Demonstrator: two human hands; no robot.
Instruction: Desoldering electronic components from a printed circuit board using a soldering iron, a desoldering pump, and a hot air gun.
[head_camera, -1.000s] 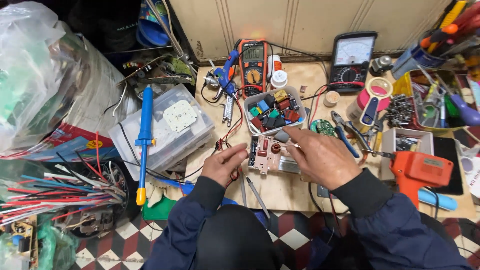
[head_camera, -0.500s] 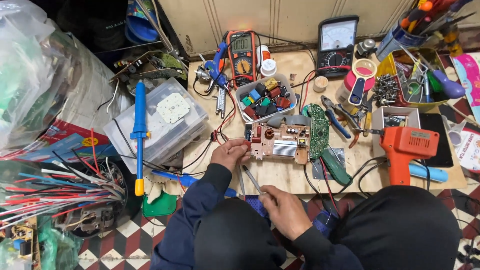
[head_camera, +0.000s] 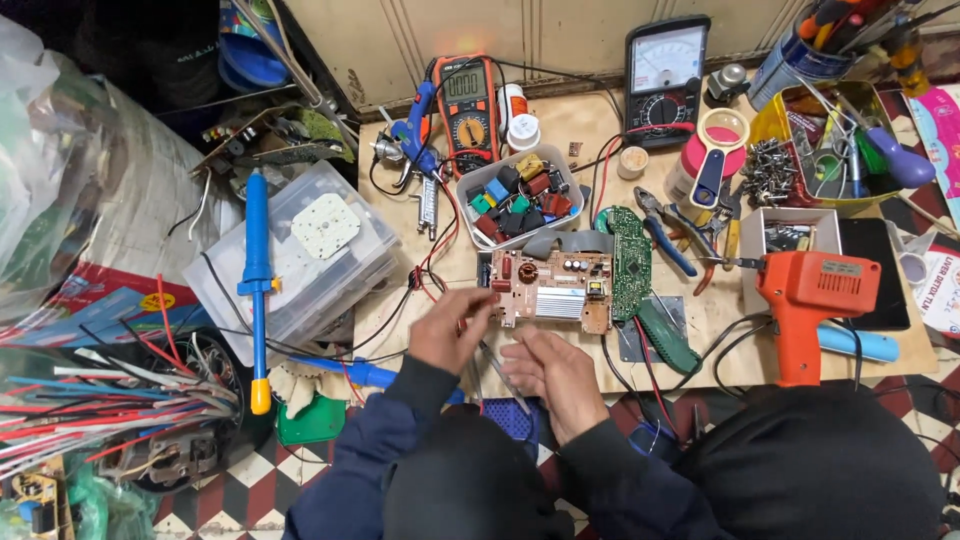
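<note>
A tan circuit board (head_camera: 550, 288) with a silver heat sink lies on the wooden worktop (head_camera: 560, 130). My left hand (head_camera: 450, 330) pinches the board's near left corner. Just in front of the board's near edge, my right hand (head_camera: 548, 368) has its fingers curled. Thin metal tweezers (head_camera: 506, 378) lie slanted between the two hands, touching the right one. Whether the right hand grips them is unclear. A green circuit board (head_camera: 630, 262) lies against the tan board's right side.
A tray of coloured components (head_camera: 518, 195) and two multimeters (head_camera: 468, 100) (head_camera: 665, 68) stand behind the board. An orange heat gun (head_camera: 808, 305) and pliers (head_camera: 665, 235) lie at the right. At the left are a clear plastic box (head_camera: 300, 255), a blue desoldering pump (head_camera: 258, 280) and wire bundles (head_camera: 90, 400).
My right hand left the board, drew back toward my body, then came forward to the board's near edge. My left hand stayed at the board's corner. The view shifted a little.
</note>
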